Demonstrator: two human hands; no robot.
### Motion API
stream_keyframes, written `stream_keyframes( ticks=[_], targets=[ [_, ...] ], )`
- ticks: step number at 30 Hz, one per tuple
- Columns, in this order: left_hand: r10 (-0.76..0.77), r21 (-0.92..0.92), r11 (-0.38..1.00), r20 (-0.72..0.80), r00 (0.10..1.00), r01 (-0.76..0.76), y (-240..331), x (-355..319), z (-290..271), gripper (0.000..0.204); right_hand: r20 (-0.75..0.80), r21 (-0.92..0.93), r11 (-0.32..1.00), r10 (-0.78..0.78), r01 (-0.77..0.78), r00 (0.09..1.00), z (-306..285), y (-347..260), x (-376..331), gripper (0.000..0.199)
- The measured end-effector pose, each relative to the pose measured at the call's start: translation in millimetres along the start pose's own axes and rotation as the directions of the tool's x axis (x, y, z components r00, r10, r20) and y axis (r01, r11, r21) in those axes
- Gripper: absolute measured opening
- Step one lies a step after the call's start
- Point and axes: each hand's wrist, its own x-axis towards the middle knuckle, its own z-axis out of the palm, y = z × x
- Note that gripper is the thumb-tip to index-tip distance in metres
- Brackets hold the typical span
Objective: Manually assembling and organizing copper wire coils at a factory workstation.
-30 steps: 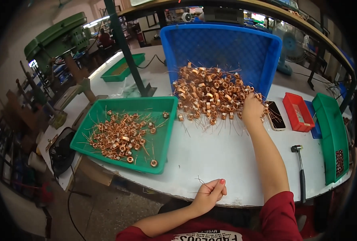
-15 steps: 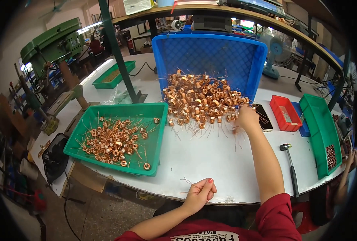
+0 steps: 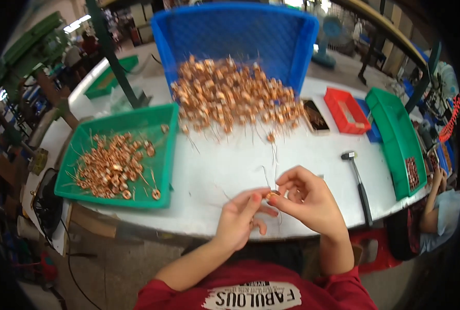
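Pinching a small copper wire coil [image 3: 272,195] between both hands at the near edge of the white bench [image 3: 230,165]: left hand [image 3: 240,219] has thumb and forefinger pressed together on the coil's left side, right hand [image 3: 307,199] clamps it from the right with thumb and forefinger, other fingers curled. Thin wire leads rise from the coil toward the bench middle.

Big loose heap of copper wire coils [image 3: 235,98] sits mid-bench toward the far edge, spilling out of the open side of a blue perforated plastic crate [image 3: 235,36]. Shallow green plastic tray [image 3: 152,155] at the bench's left edge holds a smaller batch of coils with long leads, mostly in its left half. A few stray coils lie between heap and hands.

Right side: dark phone [image 3: 315,116] just beside the heap, small red plastic bin [image 3: 346,111] next to it, long green plastic tray [image 3: 395,137] along the right edge. Black-handled hammer [image 3: 359,183] lies near the right hand, not touching it.

Another person's arm [image 3: 437,201] shows past the bench's right edge.
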Motion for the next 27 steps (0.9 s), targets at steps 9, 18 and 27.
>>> stream_keyframes(
  ticks=[9, 18, 27],
  targets=[
    [0.031, -0.185, 0.983, 0.117, 0.993, -0.009, -3, -10, -10, 0.029, 0.115, 0.139, 0.988, -0.081, 0.065, 0.99, -1, 30, -10, 0.027],
    [-0.105, -0.375, 0.901, 0.3, 0.948, 0.219, -3, -10, -20, 0.027, 0.136, 0.558, 0.821, -0.228, 0.115, 0.964, 32, 74, -18, 0.087],
    [-0.161, -0.273, 0.921, 0.385, 0.909, 0.279, -12, -12, -35, 0.031, 0.014, 0.752, 0.608, -0.402, 0.255, 0.916, 45, 83, -13, 0.091]
  ],
)
